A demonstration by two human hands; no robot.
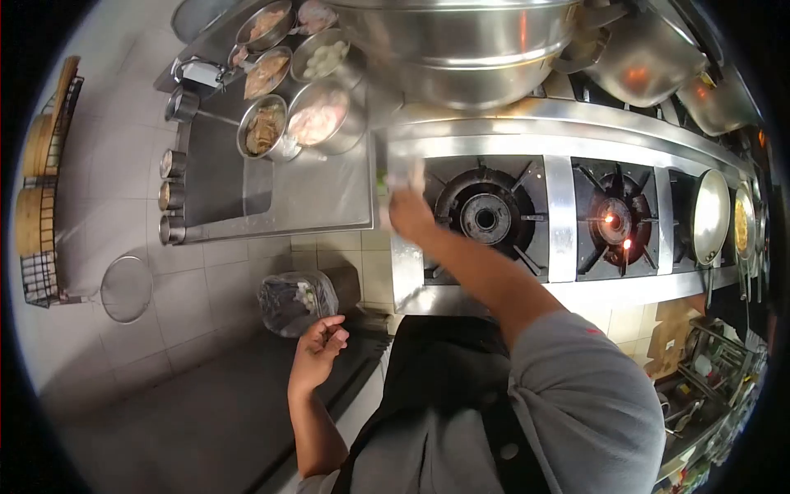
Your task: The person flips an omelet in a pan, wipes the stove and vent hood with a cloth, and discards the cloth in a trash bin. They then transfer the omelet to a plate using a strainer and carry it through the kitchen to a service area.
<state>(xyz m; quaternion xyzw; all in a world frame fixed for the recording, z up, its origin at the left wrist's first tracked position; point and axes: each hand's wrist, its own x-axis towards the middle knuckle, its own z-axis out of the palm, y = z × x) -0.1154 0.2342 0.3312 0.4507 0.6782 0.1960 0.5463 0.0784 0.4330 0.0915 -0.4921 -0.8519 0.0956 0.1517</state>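
My right hand [409,207] reaches out over the left edge of the stove, smeared by motion. Close to its fingers is a blurred patch of green and white that I cannot make out. The nearest burner [486,216] lies just to its right, showing no flame. My left hand [321,350] hangs low with its fingers loosely bent and apart, and nothing shows in it. Just beyond those fingers is a waste bin [280,319] with a clear plastic liner and some scraps inside.
A big steel pot [461,62] stands behind the burners. Another burner [611,218] glows orange, with a pan [711,216] to its right. Bowls of food, including one of pale raw meat [319,115], crowd the steel counter [329,198]. A strainer [127,289] hangs at left.
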